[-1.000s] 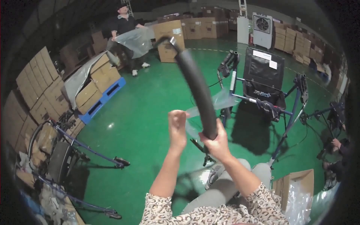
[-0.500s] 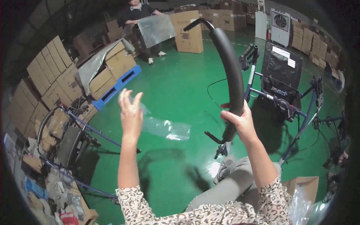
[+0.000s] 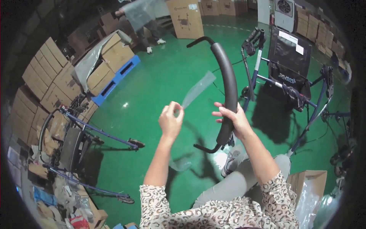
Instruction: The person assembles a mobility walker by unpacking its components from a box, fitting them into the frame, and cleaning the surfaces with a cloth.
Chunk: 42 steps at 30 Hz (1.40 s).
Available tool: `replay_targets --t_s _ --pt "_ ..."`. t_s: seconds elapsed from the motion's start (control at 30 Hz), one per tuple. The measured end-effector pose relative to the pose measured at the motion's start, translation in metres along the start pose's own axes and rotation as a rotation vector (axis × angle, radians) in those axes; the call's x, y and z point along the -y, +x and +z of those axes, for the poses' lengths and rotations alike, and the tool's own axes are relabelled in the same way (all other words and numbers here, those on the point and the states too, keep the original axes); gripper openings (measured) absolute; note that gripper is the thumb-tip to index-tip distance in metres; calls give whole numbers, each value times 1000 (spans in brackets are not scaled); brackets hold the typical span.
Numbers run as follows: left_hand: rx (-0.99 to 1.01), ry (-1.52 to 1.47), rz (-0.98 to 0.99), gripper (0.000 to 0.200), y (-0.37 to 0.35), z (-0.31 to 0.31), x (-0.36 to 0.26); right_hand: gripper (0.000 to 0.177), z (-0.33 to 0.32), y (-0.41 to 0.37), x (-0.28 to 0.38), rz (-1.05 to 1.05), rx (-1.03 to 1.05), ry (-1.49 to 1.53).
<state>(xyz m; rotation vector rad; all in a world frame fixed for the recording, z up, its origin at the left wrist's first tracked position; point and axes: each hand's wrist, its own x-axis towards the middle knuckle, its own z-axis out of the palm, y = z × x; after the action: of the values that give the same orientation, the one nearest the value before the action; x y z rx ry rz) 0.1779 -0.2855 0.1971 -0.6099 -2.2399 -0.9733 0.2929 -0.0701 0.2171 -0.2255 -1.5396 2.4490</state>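
My right hand [image 3: 237, 121] is wrapped around the lower half of a curved black foam-padded bar [image 3: 228, 84]. The bar stands nearly upright, a thin bent black metal end showing at its top and bottom. To its left my left hand [image 3: 171, 120] pinches thumb and fingers together at the lower end of a clear plastic strip [image 3: 199, 88]. The strip slants up to the right toward the padded bar. Below, over the green floor, another piece of clear plastic [image 3: 180, 165] shows.
A blue rollator frame [image 3: 263, 80] with a black seat stands to the right, another frame [image 3: 103, 131] lies at left. Cartons on a blue pallet [image 3: 116, 80] are behind it. An open box [image 3: 310, 183] of plastic bags is near my leg. A person [image 3: 146, 30] holds plastic sheeting beyond.
My left hand has moved right and down, from open fingers to a pinch on the plastic strip, which now points up. The right hand and padded bar have shifted slightly left.
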Motion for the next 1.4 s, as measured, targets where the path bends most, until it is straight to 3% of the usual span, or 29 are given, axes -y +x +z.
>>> replay_targets --t_s 0.1,0.27,0.4,0.57,0.73,0.9,1.23,1.33,1.4 --pt "137 20 4 11 -16 15 -8 58 -4 4 1 5 -25 14" --pt "238 -265 44 14 -31 30 -11 56 -15 14 12 -57 -98 -88" --pt "502 -762 -194 19 -37 38 -13 59 -26 25 12 -118 -62 -118" --pt "774 -1035 -481 23 -37 33 -27 60 -37 31 20 -44 135 10" --pt "731 -1046 -404 24 -39 40 -19 62 -37 29 37 -65 93 -238" --pt "743 -1019 -409 24 -37 29 -17 60 -42 20 68 -52 185 -236" --pt "841 -1065 -379 23 -38 12 -30 70 -52 35 69 -256 233 -528" --pt "849 -1109 -293 22 -39 18 -20 62 -43 25 79 -244 280 -349" --pt "815 -1119 -239 21 -39 16 -17 62 -41 16 89 -204 193 -481"
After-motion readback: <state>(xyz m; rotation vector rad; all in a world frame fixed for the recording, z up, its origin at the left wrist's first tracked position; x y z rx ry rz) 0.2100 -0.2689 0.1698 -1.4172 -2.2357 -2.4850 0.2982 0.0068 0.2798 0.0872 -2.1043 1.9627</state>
